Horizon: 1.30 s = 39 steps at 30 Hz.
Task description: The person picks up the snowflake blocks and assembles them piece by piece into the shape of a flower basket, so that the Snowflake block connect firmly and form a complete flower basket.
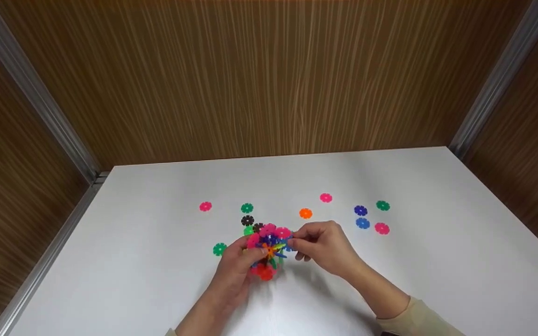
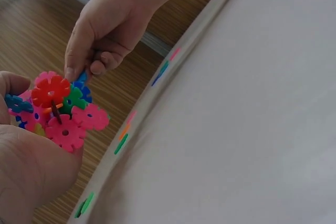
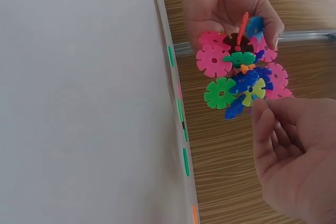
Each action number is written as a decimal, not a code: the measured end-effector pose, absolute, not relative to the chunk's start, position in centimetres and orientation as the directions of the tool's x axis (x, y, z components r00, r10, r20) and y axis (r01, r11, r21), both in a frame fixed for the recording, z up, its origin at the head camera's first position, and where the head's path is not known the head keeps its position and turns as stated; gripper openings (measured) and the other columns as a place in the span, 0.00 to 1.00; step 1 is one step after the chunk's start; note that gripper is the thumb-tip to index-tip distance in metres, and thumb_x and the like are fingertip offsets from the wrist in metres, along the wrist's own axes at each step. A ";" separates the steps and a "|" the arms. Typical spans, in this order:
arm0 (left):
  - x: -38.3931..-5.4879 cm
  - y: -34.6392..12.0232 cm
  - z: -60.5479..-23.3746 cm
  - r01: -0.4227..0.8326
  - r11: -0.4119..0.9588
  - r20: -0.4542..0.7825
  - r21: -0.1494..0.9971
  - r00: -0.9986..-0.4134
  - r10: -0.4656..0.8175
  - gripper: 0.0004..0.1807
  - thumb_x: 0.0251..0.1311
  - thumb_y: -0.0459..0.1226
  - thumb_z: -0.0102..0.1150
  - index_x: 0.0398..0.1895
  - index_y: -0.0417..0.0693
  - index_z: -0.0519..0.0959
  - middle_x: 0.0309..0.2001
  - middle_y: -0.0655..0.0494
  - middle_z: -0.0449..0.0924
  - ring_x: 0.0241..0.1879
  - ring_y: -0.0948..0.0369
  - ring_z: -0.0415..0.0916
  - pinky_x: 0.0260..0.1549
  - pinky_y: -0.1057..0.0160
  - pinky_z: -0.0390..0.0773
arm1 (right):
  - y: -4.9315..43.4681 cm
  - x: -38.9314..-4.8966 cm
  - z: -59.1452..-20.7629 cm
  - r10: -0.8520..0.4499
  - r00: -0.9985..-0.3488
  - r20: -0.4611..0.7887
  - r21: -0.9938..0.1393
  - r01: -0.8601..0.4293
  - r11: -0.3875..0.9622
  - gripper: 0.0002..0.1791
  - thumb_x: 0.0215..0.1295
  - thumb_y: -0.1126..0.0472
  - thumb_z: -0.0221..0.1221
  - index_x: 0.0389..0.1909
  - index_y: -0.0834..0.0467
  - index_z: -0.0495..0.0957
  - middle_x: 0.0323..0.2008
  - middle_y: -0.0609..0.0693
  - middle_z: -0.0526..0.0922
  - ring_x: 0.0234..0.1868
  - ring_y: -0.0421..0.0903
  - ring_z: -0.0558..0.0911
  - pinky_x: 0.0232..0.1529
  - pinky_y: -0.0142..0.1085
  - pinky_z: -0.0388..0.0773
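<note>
A ball-like cluster of interlocked plastic snowflake discs (image 1: 269, 245) in pink, red, blue, green, yellow and orange is held above the white table. My left hand (image 1: 235, 267) grips it from the left, thumb lying over its near side. From the right, my right hand (image 1: 330, 247) pinches a blue disc (image 2: 82, 76) at the cluster's edge between thumb and index finger. Its other fingers curl loosely below. In the right wrist view a green disc (image 3: 220, 93) and a yellow disc (image 3: 254, 92) stick out near those fingertips, which partly hide the pinched disc.
Loose discs lie flat on the white table (image 1: 157, 261): a pink one (image 1: 205, 206), a green one (image 1: 220, 249) and a black one (image 1: 247, 220) on the left, an orange one (image 1: 305, 213) mid-table, several more at right. Wood-grain panels (image 1: 269, 79) enclose the back and sides.
</note>
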<state>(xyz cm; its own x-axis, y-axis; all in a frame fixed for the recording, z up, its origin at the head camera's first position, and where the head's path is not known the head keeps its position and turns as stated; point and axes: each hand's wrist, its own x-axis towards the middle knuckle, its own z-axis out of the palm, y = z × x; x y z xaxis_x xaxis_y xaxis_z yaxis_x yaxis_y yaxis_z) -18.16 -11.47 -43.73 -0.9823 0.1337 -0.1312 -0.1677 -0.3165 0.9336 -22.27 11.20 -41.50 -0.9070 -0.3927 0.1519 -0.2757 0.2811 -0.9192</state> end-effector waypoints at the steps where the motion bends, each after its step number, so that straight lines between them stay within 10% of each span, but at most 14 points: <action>1: -18.2 -11.4 -43.7 -0.169 -0.315 -0.132 0.934 -0.982 0.134 0.27 0.66 0.37 0.64 0.66 0.34 0.75 0.63 0.45 0.80 0.60 0.53 0.77 0.64 0.59 0.78 | 11.2 -22.3 -41.5 -0.394 -0.906 0.152 -0.922 -0.274 0.275 0.03 0.69 0.62 0.71 0.37 0.58 0.91 0.33 0.59 0.89 0.30 0.51 0.89 0.36 0.34 0.88; 19: -18.4 -11.5 -44.0 -0.319 -0.239 -0.273 0.917 -0.940 0.206 0.34 0.65 0.40 0.70 0.73 0.40 0.73 0.65 0.49 0.81 0.63 0.53 0.77 0.69 0.47 0.74 | 12.6 -23.9 -41.6 -0.485 -0.859 0.164 -0.919 -0.312 0.242 0.11 0.76 0.58 0.65 0.51 0.58 0.89 0.40 0.54 0.89 0.39 0.51 0.85 0.48 0.43 0.86; 25: -18.6 -11.4 -44.2 -0.298 -0.248 -0.284 0.922 -0.955 0.090 0.36 0.64 0.36 0.69 0.75 0.37 0.70 0.68 0.46 0.76 0.69 0.48 0.71 0.72 0.46 0.70 | 15.1 -26.5 -41.8 -0.345 -0.931 0.122 -0.942 -0.218 0.256 0.15 0.76 0.55 0.66 0.57 0.56 0.87 0.52 0.58 0.88 0.51 0.54 0.85 0.55 0.45 0.83; 33: -18.9 -11.9 -44.4 -0.339 -0.382 -0.357 0.860 -0.934 0.026 0.46 0.63 0.35 0.72 0.81 0.38 0.58 0.79 0.42 0.60 0.78 0.44 0.57 0.73 0.48 0.66 | 18.6 -32.4 -42.7 -0.189 -0.981 0.048 -0.887 -0.129 0.443 0.18 0.75 0.62 0.65 0.62 0.60 0.83 0.57 0.57 0.86 0.57 0.54 0.80 0.50 0.31 0.83; 39: -19.0 -11.9 -44.5 -0.342 -0.402 -0.360 0.849 -0.932 0.032 0.45 0.65 0.35 0.71 0.81 0.38 0.58 0.80 0.42 0.57 0.79 0.44 0.54 0.75 0.47 0.62 | 18.7 -35.3 -43.8 -0.172 -0.984 -0.037 -0.787 -0.077 0.612 0.21 0.74 0.63 0.66 0.65 0.57 0.82 0.60 0.58 0.82 0.59 0.57 0.76 0.62 0.43 0.80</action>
